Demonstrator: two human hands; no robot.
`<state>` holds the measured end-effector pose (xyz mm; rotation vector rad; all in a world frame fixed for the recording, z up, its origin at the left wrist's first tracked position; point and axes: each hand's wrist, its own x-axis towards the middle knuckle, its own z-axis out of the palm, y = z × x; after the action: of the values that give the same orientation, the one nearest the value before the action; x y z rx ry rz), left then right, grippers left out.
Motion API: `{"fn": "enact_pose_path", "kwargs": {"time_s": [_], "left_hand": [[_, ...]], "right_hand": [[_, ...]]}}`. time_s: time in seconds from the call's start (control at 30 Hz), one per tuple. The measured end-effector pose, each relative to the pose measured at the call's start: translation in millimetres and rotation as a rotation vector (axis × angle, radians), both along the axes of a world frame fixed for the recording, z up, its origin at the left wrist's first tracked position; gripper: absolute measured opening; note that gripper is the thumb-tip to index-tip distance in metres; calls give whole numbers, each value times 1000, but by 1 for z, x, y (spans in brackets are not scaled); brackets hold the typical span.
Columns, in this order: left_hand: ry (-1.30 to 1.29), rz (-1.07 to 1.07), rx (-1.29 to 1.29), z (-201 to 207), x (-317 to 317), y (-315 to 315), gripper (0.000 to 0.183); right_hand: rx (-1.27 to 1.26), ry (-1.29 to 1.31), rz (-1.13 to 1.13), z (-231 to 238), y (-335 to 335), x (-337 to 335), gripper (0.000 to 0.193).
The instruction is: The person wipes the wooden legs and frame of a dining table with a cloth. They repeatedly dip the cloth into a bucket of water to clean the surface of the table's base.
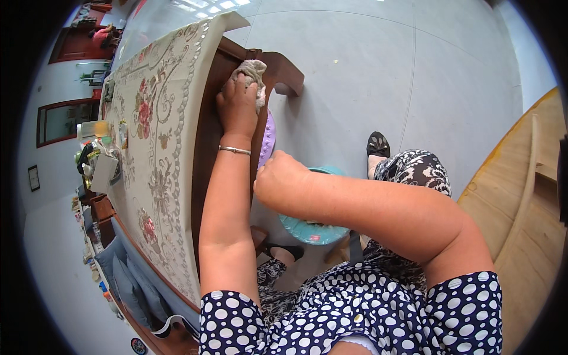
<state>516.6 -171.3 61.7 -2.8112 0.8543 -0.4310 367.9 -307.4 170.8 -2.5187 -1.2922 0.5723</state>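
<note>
While the dark brown wooden surface [207,118] under its cream floral cloth [148,136] fills the left, its right edge is the part being wiped; progress unclear, no visible dirt either way. Left hand [238,106], fingers clamped on a crumpled grey rag [253,74], presses at the far corner. Right hand [281,177], fingers curled together, holds nothing, near a teal round stool [307,231].
</note>
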Motion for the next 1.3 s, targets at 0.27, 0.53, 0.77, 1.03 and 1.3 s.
{"fn": "enact_pose_path", "kwargs": {"time_s": [0.27,0.53,0.77,1.03,1.3], "left_hand": [[71,75,-29,17,-83,44,30],[163,208,9,24,-203,125,44],[213,338,74,28,-311,194,49],[349,590,109,50,-418,255,49],[172,749,-34,14,-431,256,51]], "right_hand": [[-62,-49,-8,-4,0,5,18],[-66,-141,-7,-10,12,3,12],[-178,-125,3,-15,17,6,11],[-198,-142,31,-19,20,7,18],[-173,-200,93,-15,24,-7,20]]}}
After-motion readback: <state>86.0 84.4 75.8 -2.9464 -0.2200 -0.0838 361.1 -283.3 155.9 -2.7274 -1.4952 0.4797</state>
